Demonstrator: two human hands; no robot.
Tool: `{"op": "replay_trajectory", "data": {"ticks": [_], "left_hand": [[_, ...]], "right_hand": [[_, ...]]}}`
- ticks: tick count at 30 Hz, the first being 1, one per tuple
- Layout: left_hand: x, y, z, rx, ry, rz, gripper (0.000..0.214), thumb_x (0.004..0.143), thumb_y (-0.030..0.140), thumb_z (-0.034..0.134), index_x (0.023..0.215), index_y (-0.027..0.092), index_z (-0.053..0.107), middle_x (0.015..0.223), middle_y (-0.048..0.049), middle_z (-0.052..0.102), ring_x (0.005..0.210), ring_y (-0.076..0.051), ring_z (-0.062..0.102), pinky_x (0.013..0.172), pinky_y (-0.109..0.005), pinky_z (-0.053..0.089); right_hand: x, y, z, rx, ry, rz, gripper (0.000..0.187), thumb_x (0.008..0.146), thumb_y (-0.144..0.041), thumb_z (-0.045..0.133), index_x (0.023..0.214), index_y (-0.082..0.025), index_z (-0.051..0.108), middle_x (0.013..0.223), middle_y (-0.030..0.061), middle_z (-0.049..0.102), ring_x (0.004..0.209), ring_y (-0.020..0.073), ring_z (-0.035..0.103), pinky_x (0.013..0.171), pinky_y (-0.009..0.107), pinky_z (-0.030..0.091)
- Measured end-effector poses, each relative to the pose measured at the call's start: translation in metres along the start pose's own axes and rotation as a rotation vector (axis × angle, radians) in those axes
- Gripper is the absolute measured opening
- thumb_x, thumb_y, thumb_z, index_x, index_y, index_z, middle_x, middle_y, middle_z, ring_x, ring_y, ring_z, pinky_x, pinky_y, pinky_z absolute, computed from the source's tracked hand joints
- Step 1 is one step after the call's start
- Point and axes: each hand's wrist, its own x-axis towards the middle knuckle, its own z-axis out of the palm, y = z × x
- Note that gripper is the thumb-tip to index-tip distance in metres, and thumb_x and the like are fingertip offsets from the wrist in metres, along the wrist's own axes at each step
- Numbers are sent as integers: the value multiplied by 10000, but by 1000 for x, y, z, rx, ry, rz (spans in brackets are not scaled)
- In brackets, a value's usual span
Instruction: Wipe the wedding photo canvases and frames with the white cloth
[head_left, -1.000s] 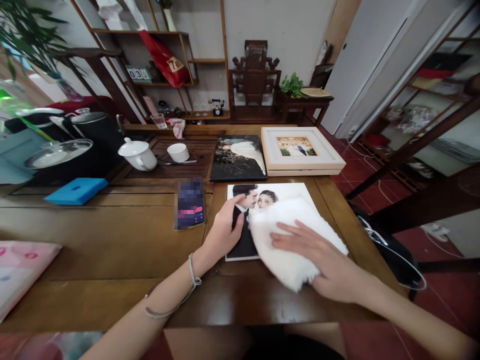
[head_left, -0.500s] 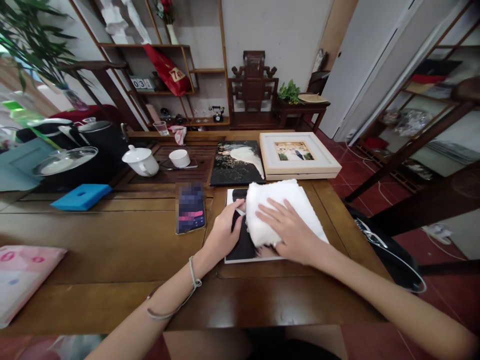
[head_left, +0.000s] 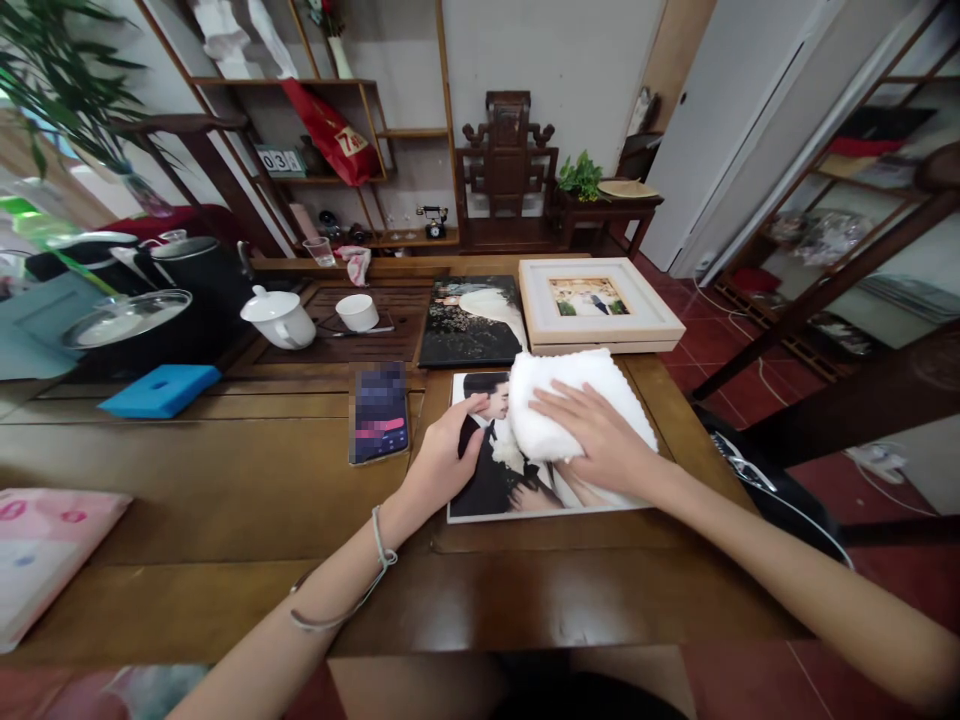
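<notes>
My right hand (head_left: pixel 592 430) lies with fingers stretched out over a folded white towel (head_left: pixel 622 390), pressing it onto a photo panel (head_left: pixel 487 490). The panel lies flat and shows a person in a dark suit beside another in white; the towel covers its upper right part. At the panel's left edge rests my left hand (head_left: pixel 450 445), fingers extended and thumb apart, touching the picture. A smartphone (head_left: pixel 380 412) with a lit screen lies on the table just left of that hand.
Behind the panel lie a dark photo panel (head_left: pixel 469 345) and a light-framed picture (head_left: pixel 532 318). To the left are a white lidded cup (head_left: pixel 279 318), a small white bowl (head_left: pixel 357 313), a blue block (head_left: pixel 161 390) and a pink-and-white packet (head_left: pixel 60 550). The wooden table (head_left: pixel 262 500) ends close on the right.
My right hand and the towel have slid to the right across the panel, uncovering more of the picture. My left hand stays at the left edge.
</notes>
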Motion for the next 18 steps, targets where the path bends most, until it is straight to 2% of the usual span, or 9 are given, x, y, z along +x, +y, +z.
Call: {"op": "replay_trajectory", "data": {"ticks": [2, 5, 8, 10, 12, 15, 18], "left_hand": [[1, 0, -2, -11, -9, -6, 394, 897, 132, 527, 1289, 156, 514, 1258, -138, 662, 1189, -252, 626, 1041, -457, 490], [2, 0, -4, -16, -12, -11, 399, 886, 132, 537, 1284, 162, 518, 1264, -139, 657, 1191, -255, 624, 1045, -460, 485], [2, 1, -5, -22, -15, -15, 420, 868, 107, 524, 1285, 155, 519, 1268, -144, 652, 1189, -258, 624, 1048, -467, 482], [1, 1, -5, -26, -26, -19, 434, 859, 95, 515, 1289, 155, 520, 1275, -144, 649, 1190, -258, 622, 1048, -467, 483], [0, 0, -5, -23, -37, -15, 444, 854, 92, 510, 1293, 156, 518, 1287, -143, 642, 1203, -258, 612, 1050, -465, 482], [0, -1, -4, 0, -32, 6, 435, 861, 92, 499, 1293, 147, 514, 1286, -148, 639, 1213, -260, 605, 1053, -466, 481], [0, -2, -2, 27, -17, 26, 403, 891, 113, 490, 1292, 150, 513, 1276, -151, 643, 1205, -262, 611, 1047, -472, 486]], "right_hand": [[16, 4, 0, -27, 28, 55, 815, 649, -136, 483, 1462, -153, 434, 1553, 80, 377, 1461, 313, 235, 1179, 588, 130], [17, -15, 2, -60, 13, 80, 802, 664, -140, 490, 1464, -129, 430, 1557, 99, 368, 1461, 356, 208, 1171, 621, 108], [-13, -51, 8, -38, -85, -17, 830, 667, -175, 529, 1483, -104, 393, 1576, 125, 326, 1463, 396, 163, 1169, 641, 62], [-39, -75, 12, 11, -138, -140, 880, 665, -219, 569, 1504, -87, 340, 1591, 153, 280, 1468, 419, 103, 1163, 654, 16], [-59, -89, 14, 53, -152, -204, 895, 681, -240, 576, 1520, -92, 299, 1606, 146, 235, 1478, 401, 59, 1170, 638, 3], [-61, -82, 10, 95, -155, -202, 906, 652, -213, 568, 1521, -164, 316, 1606, 79, 259, 1489, 333, 98, 1190, 591, 49], [-36, -45, 3, 78, -103, -107, 900, 610, -149, 534, 1494, -215, 380, 1576, 40, 335, 1482, 286, 175, 1193, 570, 105]]}}
